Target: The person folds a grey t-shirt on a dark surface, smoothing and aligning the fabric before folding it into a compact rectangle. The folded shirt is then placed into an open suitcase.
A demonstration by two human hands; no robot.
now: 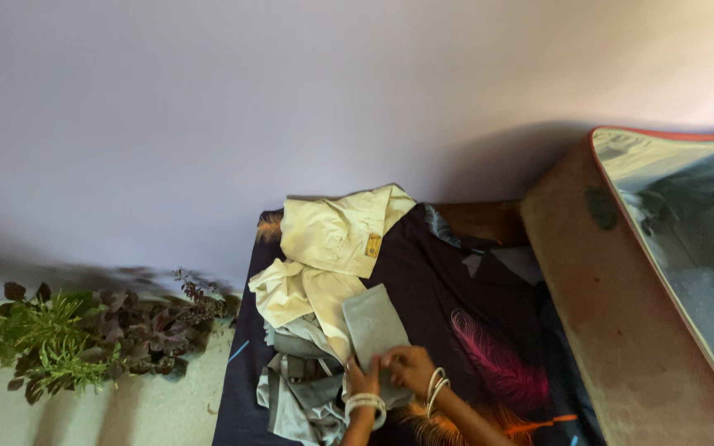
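Observation:
A folded grey garment [373, 324] lies on a dark bedsheet [448, 281] printed with pink and orange feathers. My left hand [362, 380] and my right hand [409, 367] both pinch its near edge, fingers closed on the cloth. Pale bangles ring both wrists. Behind the grey piece lies a crumpled cream shirt [332, 239] with a small yellow tag. More grey clothing [303, 388] is heaped to the left of my hands.
A brown suitcase [621, 330] stands open at the right, its lined lid [679, 206] raised. Green and purple plants [84, 330] sit at the left on a pale floor. A plain wall fills the background.

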